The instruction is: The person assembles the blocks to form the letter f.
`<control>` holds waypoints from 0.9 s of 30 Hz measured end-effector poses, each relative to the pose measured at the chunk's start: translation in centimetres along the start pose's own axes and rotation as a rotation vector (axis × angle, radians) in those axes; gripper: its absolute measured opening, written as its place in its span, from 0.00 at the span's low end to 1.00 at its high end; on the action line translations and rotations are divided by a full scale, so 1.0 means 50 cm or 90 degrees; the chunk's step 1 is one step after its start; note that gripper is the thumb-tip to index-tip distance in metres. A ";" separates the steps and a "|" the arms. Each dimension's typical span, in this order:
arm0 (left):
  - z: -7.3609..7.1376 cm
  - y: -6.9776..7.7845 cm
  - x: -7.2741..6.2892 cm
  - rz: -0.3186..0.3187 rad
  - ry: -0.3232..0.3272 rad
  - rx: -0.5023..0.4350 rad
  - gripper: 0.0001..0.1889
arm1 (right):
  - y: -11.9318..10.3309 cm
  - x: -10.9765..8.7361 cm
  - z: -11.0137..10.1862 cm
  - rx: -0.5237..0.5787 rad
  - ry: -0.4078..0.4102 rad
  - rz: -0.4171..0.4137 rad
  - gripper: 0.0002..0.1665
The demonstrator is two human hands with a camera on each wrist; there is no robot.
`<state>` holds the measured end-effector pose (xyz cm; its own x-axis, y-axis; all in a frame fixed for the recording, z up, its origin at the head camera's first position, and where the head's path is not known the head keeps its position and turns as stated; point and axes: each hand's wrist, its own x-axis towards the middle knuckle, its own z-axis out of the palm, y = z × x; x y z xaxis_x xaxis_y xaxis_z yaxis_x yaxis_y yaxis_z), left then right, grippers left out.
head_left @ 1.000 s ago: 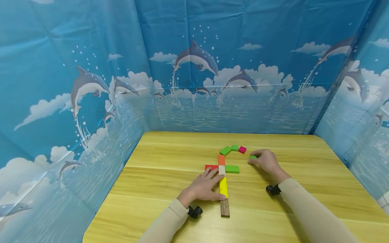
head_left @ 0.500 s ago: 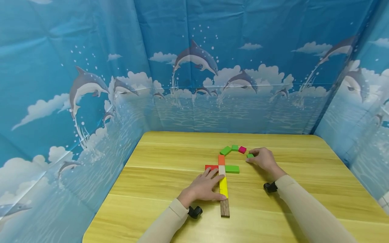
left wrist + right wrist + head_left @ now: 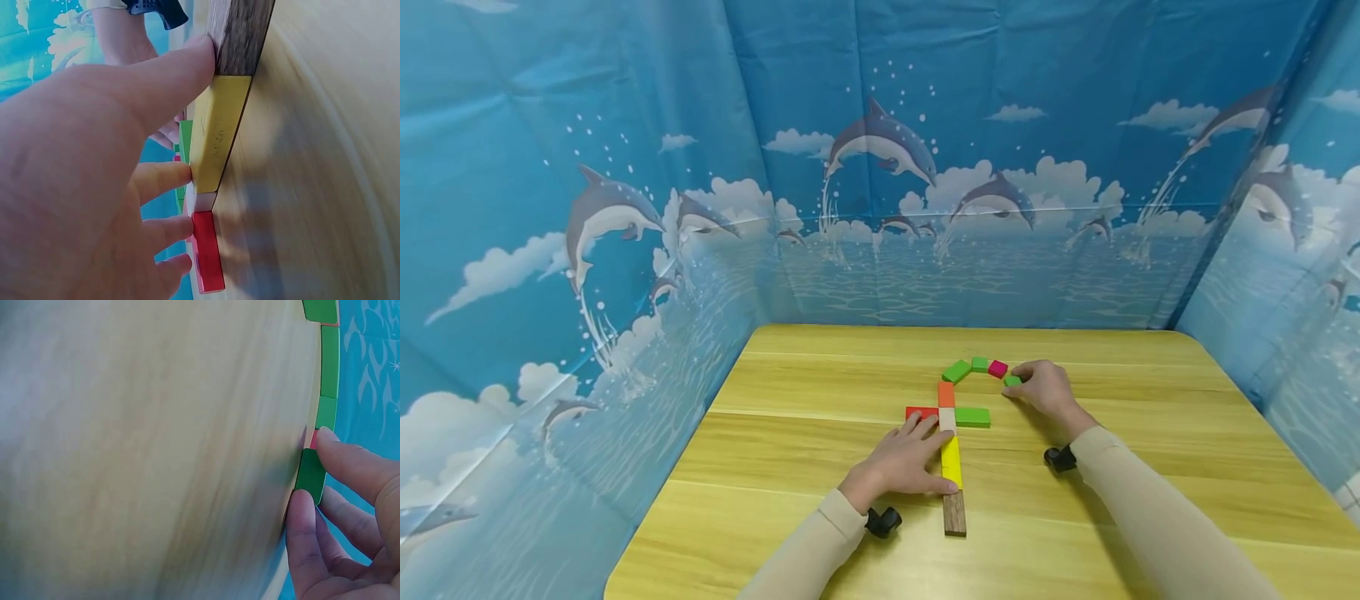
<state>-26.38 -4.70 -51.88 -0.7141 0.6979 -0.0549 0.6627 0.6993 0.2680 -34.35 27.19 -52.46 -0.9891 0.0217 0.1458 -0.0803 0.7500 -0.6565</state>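
In the head view, my right hand pinches a small green block between thumb and fingertips, at the end of a curved run of blocks. Beside it lies a magenta block, with two green blocks further along the curve. My left hand rests with spread fingers over the straight row. Its thumb touches where the dark brown block meets the yellow block; other fingertips reach the yellow block and the red block. White and orange blocks continue the row.
A longer green block juts right from the white one. All blocks lie flat on a wooden table. Blue dolphin-print curtains hang behind and along both sides. Each wrist wears a small black camera.
My right hand has slid left and slightly away with the green block, bringing it close to the magenta block. My left hand and the other blocks have stayed put.
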 end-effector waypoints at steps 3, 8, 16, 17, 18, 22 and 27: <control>-0.001 0.001 0.000 0.002 0.003 0.000 0.46 | -0.003 0.002 0.003 -0.010 0.005 -0.002 0.29; -0.001 0.003 0.002 0.010 0.015 0.004 0.46 | -0.005 0.003 0.007 -0.025 0.012 -0.001 0.29; -0.001 0.009 0.001 0.006 0.010 0.006 0.46 | -0.006 0.005 0.009 -0.036 0.016 0.010 0.28; -0.001 0.009 0.002 0.006 0.010 0.005 0.46 | -0.006 0.006 0.009 -0.036 0.017 0.009 0.29; -0.001 0.009 0.002 0.006 0.010 0.004 0.46 | -0.006 0.007 0.009 -0.036 0.017 0.008 0.29; -0.002 0.007 0.003 0.011 0.019 0.007 0.46 | -0.006 0.006 0.006 -0.030 0.011 0.006 0.30; -0.011 -0.001 0.002 0.005 0.059 -0.004 0.43 | -0.011 -0.001 -0.012 -0.020 -0.012 0.010 0.36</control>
